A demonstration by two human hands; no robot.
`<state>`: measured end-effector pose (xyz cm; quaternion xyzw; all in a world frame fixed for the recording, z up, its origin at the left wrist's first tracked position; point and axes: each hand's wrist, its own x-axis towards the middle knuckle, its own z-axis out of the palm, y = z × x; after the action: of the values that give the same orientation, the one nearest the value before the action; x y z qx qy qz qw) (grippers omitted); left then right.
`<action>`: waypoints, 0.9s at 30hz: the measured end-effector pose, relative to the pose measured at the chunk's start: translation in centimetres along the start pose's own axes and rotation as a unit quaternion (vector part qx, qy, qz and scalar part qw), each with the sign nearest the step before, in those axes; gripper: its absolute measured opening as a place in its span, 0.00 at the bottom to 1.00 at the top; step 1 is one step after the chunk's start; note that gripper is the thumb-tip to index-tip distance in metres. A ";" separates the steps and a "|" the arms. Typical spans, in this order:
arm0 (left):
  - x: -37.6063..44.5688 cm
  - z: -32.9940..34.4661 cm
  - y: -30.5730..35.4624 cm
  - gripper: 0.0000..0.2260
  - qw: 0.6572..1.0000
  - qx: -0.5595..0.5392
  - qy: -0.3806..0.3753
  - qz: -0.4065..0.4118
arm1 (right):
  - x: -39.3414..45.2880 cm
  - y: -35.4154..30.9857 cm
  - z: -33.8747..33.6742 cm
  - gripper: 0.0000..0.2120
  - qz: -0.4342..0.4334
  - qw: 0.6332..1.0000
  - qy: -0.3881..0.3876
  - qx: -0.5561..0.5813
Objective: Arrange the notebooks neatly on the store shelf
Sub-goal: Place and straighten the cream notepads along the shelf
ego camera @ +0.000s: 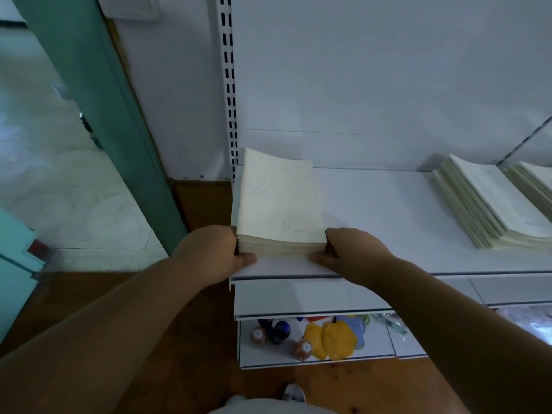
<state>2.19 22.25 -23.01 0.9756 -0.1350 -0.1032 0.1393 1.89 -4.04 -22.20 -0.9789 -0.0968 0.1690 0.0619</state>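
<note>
Both hands, left point(215, 252) and right point(349, 255), grip the notebook stack point(280, 204) on the shelf point(388, 210).

The notebook stack point(280, 204) is cream with faint speckled marks on its top cover. The shelf point(388, 210) is plain white. The slotted upright point(228, 85) is white with black slots. The door frame point(98, 100) is teal. The floor point(185, 339) is reddish-brown wood-grain. The bag point(337, 340) below is yellow.

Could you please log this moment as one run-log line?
both hands: left hand, right hand grip notebook stack | location: shelf left end | second stack: right
</note>
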 end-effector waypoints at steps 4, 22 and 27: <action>-0.1 0.3 0.2 0.19 1.000 0.014 0.006 -0.011 | 0.5 0.2 0.5 0.18 -0.017 1.000 0.007 0.004; 2.9 -3.4 -1.7 0.18 0.807 -0.574 0.059 -0.127 | 3.6 2.6 -2.3 0.09 0.075 0.789 0.159 0.589; 5.1 -1.7 2.2 0.21 0.714 -0.676 0.049 -0.175 | 6.7 -0.8 -0.9 0.25 0.101 0.729 0.084 0.672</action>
<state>6.85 19.15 -21.57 0.6308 0.1507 -0.1413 0.7480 8.23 -1.93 -23.39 -0.6960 0.1474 0.1127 0.6937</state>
